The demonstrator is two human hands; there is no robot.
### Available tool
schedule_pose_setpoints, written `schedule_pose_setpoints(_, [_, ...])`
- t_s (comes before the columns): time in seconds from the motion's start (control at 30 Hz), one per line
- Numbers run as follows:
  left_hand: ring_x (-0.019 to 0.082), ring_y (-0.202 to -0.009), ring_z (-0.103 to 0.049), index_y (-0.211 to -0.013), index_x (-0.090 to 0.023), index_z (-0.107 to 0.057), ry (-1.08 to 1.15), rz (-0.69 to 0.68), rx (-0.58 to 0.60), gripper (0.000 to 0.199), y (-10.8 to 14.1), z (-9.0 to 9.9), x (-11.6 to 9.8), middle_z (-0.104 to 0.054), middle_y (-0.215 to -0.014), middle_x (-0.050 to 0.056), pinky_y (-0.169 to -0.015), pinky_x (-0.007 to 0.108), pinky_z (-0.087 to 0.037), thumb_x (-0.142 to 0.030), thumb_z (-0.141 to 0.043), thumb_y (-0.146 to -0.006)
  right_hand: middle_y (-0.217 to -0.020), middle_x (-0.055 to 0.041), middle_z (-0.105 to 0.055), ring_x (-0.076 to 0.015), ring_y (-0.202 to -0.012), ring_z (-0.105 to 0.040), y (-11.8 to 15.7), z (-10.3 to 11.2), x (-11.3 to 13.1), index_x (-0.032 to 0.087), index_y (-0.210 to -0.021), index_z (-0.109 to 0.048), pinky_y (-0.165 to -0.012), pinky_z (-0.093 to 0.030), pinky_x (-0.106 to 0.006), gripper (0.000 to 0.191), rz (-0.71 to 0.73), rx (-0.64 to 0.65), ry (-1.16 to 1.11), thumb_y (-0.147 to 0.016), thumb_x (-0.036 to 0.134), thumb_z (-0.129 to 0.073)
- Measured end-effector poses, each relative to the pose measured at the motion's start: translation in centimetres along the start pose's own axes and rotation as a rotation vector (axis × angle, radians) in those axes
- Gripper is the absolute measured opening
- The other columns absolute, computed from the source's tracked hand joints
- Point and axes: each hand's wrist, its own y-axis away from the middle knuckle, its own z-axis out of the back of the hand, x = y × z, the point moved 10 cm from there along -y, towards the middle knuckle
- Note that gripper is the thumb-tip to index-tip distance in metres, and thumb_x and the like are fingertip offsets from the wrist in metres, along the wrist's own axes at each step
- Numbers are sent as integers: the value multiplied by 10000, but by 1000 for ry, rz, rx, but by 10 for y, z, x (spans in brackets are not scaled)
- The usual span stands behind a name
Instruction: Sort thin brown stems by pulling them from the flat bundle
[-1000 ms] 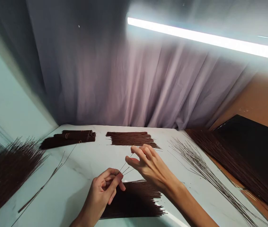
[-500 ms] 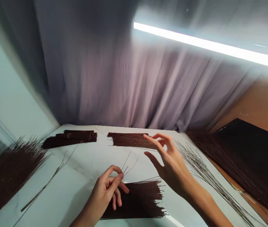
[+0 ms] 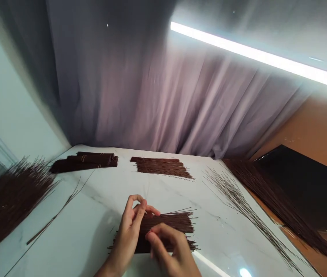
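Note:
Over the near pile of thin dark brown sticks (image 3: 177,223), my left hand (image 3: 131,229) is raised with thumb and index finger pinched together. Faint thin strands seem to rise from that pinch, too blurred to make out. My right hand (image 3: 169,246) is just right of it and lower, above the near edge of the pile, its thumb and index fingertips closed together. What they hold, if anything, is too small to tell. Further back lies a flat row of brown sticks (image 3: 162,167), touched by neither hand.
Tied dark bundles (image 3: 91,161) lie at the back left, a large stick heap (image 3: 10,204) at the far left. A few loose sticks (image 3: 56,215) are beside it. Thin sticks (image 3: 244,207) fan out on the right, near a long dark bundle (image 3: 279,207). Behind hangs a curtain (image 3: 152,96).
My right hand has come down and left from beside the back row to the near pile, its fingers closing. My left hand's strands show less clearly. The view has shifted slightly.

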Motion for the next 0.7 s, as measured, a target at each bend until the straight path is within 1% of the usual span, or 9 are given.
schedule_pose_setpoints(0.1, [247,-1019,-625,-974,-258,-583,-329,-123,65,153,-6,-3,4,-706,-1004,29,-938,382,-432,-399,-536,-1009,-672,-30,-685,-172,-639,-639,-4,70,12,191,-780,-674,-605,-469,-247,501,41,-82,242,-1002,579,-447])
schedule_pose_setpoints(0.17, [263,-1017,-598,-941,-255,-634,-564,-220,138,75,-8,-10,11,-683,-1004,29,-936,405,-421,-296,-585,-981,-703,-39,-702,-189,-619,-636,0,145,14,212,-860,-707,-607,-462,-276,476,86,-355,531,-985,584,-437])
schedule_pose_setpoints(0.2, [260,-992,-596,-936,-250,-642,-633,-255,156,72,-8,-13,14,-681,-994,27,-917,405,-427,-251,-583,-978,-754,-53,-725,-200,-618,-637,6,182,12,221,-947,-731,-600,-453,-289,462,83,-511,705,-966,584,-445])
schedule_pose_setpoints(0.23, [257,-976,-597,-951,-246,-648,-690,-282,167,80,-8,-14,17,-680,-1003,28,-910,407,-429,-215,-578,-976,-825,-70,-743,-214,-640,-649,11,213,6,231,-1003,-743,-586,-435,-297,455,43,-612,877,-961,566,-438])
schedule_pose_setpoints(0.3, [250,-934,-599,-929,-236,-646,-787,-310,188,119,-8,-18,21,-681,-975,25,-883,409,-434,-174,-559,-982,-880,-86,-761,-243,-676,-668,16,257,-15,241,-1001,-760,-544,-398,-306,448,-64,-657,1120,-951,516,-411])
schedule_pose_setpoints(0.37, [242,-894,-599,-895,-227,-630,-855,-320,204,163,-8,-21,23,-674,-935,21,-853,404,-439,-167,-524,-1003,-922,-89,-774,-271,-767,-692,19,284,-38,245,-967,-771,-551,-392,-316,433,-161,-612,1237,-948,454,-392])
schedule_pose_setpoints(0.47, [228,-858,-594,-896,-217,-597,-908,-355,191,196,-8,-22,19,-655,-918,22,-818,388,-447,-170,-466,-1035,-971,-80,-781,-292,-863,-705,27,306,-59,256,-948,-771,-585,-402,-326,401,-250,-574,1257,-939,414,-401])
schedule_pose_setpoints(0.6, [220,-818,-574,-865,-216,-563,-980,-464,210,225,-8,-28,16,-634,-876,11,-777,374,-429,-114,-444,-1027,-931,-77,-786,-311,-797,-718,38,324,-74,281,-1009,-763,-565,-377,-325,388,-371,-582,1222,-926,471,-435])
schedule_pose_setpoints(0.7, [227,-807,-564,-847,-222,-557,-994,-489,212,251,-10,-26,20,-627,-864,13,-781,388,-418,-84,-426,-1010,-858,-98,-778,-335,-749,-712,44,334,-82,271,-1005,-766,-556,-368,-337,401,-429,-603,1199,-909,491,-445])
